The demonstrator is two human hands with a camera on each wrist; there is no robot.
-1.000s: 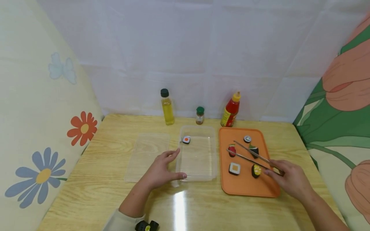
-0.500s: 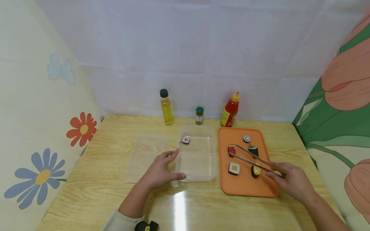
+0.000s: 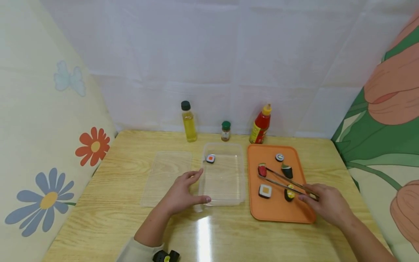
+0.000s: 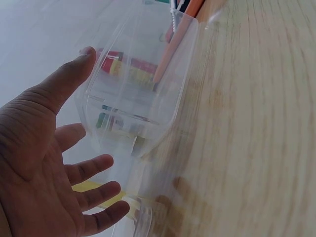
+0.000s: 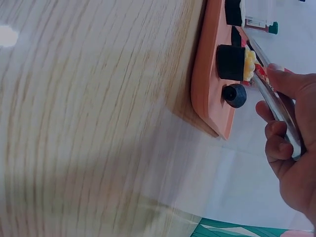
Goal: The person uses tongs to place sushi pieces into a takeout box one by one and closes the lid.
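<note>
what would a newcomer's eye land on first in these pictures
Probably the orange tray, on the right side of the table, dotted with five sushi-like pieces. Above it, the right hand holds metal tongs, tips close to the red piece. The red-and-yellow sauce bottle also stands out, behind the tray, before the white backdrop.

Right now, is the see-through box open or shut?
Open. Nothing covers the top of the see-through box, and the clear lid lies flat on the table beside it.
</note>
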